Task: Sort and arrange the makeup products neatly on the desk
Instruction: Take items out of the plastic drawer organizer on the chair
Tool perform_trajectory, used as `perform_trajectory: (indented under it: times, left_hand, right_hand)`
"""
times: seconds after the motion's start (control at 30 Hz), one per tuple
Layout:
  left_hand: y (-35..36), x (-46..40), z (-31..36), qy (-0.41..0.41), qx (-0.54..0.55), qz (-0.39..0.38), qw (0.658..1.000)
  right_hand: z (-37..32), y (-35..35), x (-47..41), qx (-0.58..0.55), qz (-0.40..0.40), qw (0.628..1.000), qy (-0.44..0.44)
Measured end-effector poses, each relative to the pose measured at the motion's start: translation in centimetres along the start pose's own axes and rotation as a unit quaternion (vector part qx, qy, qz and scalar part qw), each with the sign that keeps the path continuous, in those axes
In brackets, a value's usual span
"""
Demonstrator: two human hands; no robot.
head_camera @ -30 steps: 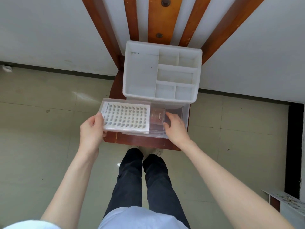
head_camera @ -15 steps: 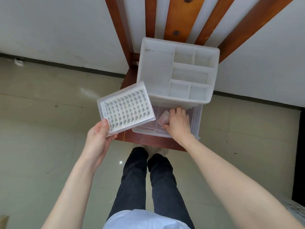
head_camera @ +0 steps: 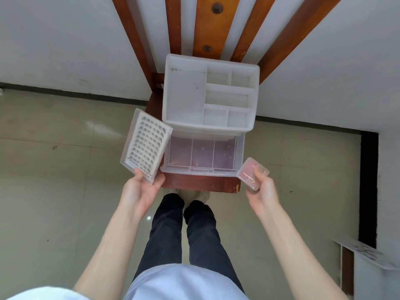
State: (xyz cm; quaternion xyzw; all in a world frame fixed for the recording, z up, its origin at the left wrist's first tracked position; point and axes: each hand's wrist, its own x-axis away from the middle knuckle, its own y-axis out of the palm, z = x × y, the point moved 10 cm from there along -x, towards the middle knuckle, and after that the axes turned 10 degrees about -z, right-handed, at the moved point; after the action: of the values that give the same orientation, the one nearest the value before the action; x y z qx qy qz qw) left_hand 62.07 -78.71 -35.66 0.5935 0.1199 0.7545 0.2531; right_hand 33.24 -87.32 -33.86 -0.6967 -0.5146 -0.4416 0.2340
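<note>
A white plastic organizer (head_camera: 184, 98) with several open top compartments stands on a wooden chair seat (head_camera: 201, 184). Its clear drawer (head_camera: 202, 169) is pulled out toward me and shows three bare sections. My left hand (head_camera: 140, 191) grips the near end of a white grid-patterned case (head_camera: 147, 146), tilted up at the drawer's left side. My right hand (head_camera: 263, 191) holds a small clear pink compact (head_camera: 252, 173) just right of the drawer's front corner.
The chair's wooden backrest slats (head_camera: 204, 24) rise against a white wall behind the organizer. Tiled floor (head_camera: 54, 191) lies all around, with my legs and shoes under the seat edge. A white piece of furniture (head_camera: 372, 263) shows at the lower right.
My right hand has lifted the pink compact out of the drawer and moved it right. My left hand has swung the grid case upright to the drawer's left, leaving the drawer bare.
</note>
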Motion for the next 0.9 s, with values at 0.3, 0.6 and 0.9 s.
perform_trajectory:
  times: [0.3, 0.6, 0.9]
  left_hand:
    - [2.5, -0.8, 1.0, 0.006, 0.009, 0.013, 1.0]
    - [8.0, -4.0, 2.5, -0.005, 0.028, -0.071, 0.997]
    - [6.6, -0.4, 2.9, -0.03, -0.129, -0.132, 0.982]
  right_hand:
    - [-0.1, 3.2, -1.0, -0.248, -0.083, 0.963, 0.058]
    - [-2.7, 7.7, -2.6, -0.27, -0.134, 0.953, 0.038]
    - [-1.4, 5.4, 1.1, -0.205, -0.092, 0.974, 0.03]
